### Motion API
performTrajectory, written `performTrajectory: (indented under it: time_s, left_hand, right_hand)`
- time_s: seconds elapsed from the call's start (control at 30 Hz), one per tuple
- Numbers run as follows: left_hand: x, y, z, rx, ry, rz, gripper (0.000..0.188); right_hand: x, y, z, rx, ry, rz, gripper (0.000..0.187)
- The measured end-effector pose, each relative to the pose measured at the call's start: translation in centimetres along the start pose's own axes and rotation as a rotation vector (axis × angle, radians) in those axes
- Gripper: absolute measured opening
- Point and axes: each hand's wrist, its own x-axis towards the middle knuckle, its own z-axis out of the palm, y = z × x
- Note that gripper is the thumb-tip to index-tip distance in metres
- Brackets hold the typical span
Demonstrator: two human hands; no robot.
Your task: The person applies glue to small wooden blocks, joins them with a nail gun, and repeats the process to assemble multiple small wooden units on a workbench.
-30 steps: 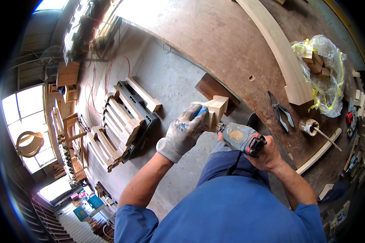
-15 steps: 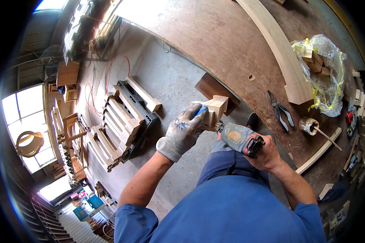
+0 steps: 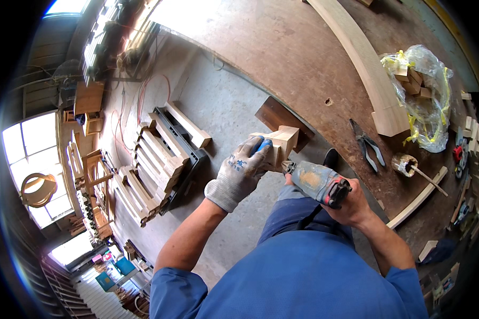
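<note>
My left hand (image 3: 239, 173), in a pale grey work glove with blue on the fingertips, is closed on a light wooden piece (image 3: 286, 139) just off the bench edge. The piece looks stepped or notched, and my glove hides part of it. Bare, my right hand (image 3: 351, 206) grips a worn handheld power tool (image 3: 314, 179) with a scuffed grey body and a red and black rear end. Its metal nose points left at the near end of the wood, close to my gloved fingers. Whether the nose touches the wood I cannot tell. A dark brown board (image 3: 266, 114) lies behind the piece.
On the brown workbench (image 3: 282, 53) are a long curved timber (image 3: 356, 58), pliers (image 3: 366, 146), a clear plastic bag (image 3: 436, 101) of wood blocks, a crusted pot (image 3: 404, 164) with a stick, and a curved strip (image 3: 418, 199). Stacked wooden parts (image 3: 157, 159) stand left on the floor.
The power tool and my right hand have shifted very slightly right. A dark strap or hose now shows over my lap below the tool. My left hand keeps its hold on the wood.
</note>
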Motion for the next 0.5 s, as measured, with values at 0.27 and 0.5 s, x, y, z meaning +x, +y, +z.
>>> performTrajectory:
  time_s: [0.27, 0.5]
  left_hand:
    - [-0.3, -0.4, 0.4, -0.038, 0.042, 0.024, 0.080]
    - [-0.5, 2.8, 2.0, -0.005, 0.250, -0.227, 0.095]
  right_hand:
    - [-2.5, 0.2, -1.5, -0.084, 0.021, 0.005, 0.023]
    - [-5.0, 0.9, -1.9, -0.159, 0.100, 0.067, 0.030]
